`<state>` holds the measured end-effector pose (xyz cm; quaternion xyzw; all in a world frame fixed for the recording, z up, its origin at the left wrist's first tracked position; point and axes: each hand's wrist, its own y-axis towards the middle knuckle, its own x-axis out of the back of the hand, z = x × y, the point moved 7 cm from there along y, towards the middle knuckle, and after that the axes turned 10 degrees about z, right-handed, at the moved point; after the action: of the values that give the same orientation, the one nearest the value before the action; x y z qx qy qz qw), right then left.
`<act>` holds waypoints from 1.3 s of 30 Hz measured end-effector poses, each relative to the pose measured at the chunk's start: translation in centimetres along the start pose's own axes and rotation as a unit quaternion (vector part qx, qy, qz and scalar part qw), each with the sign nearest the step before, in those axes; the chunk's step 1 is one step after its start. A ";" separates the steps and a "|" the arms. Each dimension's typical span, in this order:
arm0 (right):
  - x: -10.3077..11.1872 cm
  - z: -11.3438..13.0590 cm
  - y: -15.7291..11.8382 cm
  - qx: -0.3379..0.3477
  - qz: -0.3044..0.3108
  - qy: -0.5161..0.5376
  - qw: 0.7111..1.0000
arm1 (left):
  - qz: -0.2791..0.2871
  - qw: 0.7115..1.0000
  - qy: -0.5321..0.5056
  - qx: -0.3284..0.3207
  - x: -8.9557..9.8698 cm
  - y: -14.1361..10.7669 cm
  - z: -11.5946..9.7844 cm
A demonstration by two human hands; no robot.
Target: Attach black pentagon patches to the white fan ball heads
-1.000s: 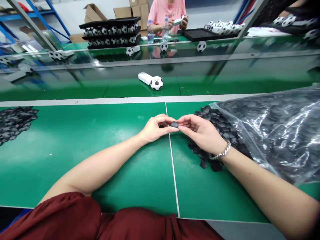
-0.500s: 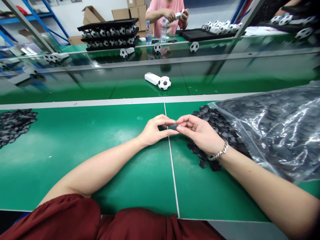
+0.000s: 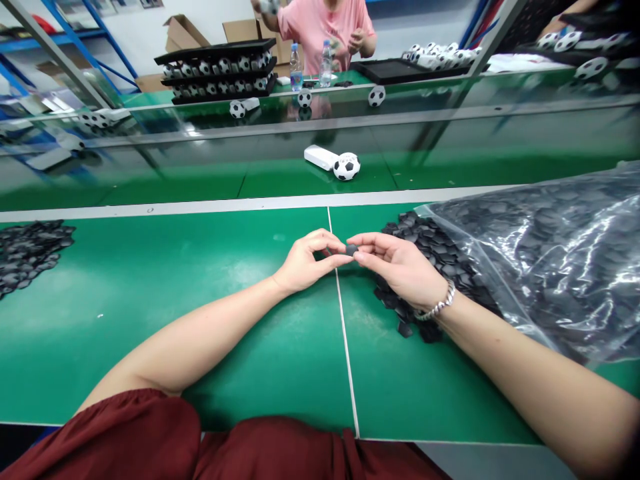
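Over the middle of the green tabletop (image 3: 200, 373), a small dark flat piece (image 3: 352, 250) is pinched between the fingertips of both hands. My left hand (image 3: 315, 259) holds its left side with thumb and fingers. On the other side, my right hand (image 3: 400, 267) grips it between thumb and fingertips; a metal bracelet (image 3: 443, 303) circles that wrist. Beneath and behind the right hand lies a heap of similar black flat pieces (image 3: 440, 250). The fingers partly hide the held piece.
A clear plastic bag (image 3: 565, 267) of black pieces lies at right; another black pile (image 3: 33, 250) is far left. Beyond the pale strip, a white handheld item with a football-patterned ball (image 3: 347, 167) rests on the belt. Across it stand stacked trays (image 3: 220, 67), bottles and a person in pink (image 3: 330, 30).
The items on the belt have shifted: the nearest moved right, those on the far belt left. The person opposite has spread their hands apart. My hands have barely moved, still pinching the piece.
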<state>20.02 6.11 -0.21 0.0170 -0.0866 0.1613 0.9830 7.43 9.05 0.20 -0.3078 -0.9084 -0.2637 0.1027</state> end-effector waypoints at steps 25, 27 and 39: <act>0.1 -0.1 0.0 -0.026 -0.024 0.002 0.999 | -0.025 0.998 0.058 -0.032 0.3 -0.2 -0.8; 0.0 -0.1 0.0 -0.029 -0.020 0.005 0.999 | -0.030 0.997 0.058 -0.034 0.3 -0.2 -0.8; 0.1 0.2 -0.1 -0.034 -0.019 -0.019 0.999 | -0.041 0.995 0.086 -0.040 0.5 -0.3 -1.2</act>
<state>20.06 6.07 -0.04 -0.0115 -0.1106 0.1394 0.9840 6.85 8.50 1.24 -0.2500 -0.8969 -0.3291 0.1575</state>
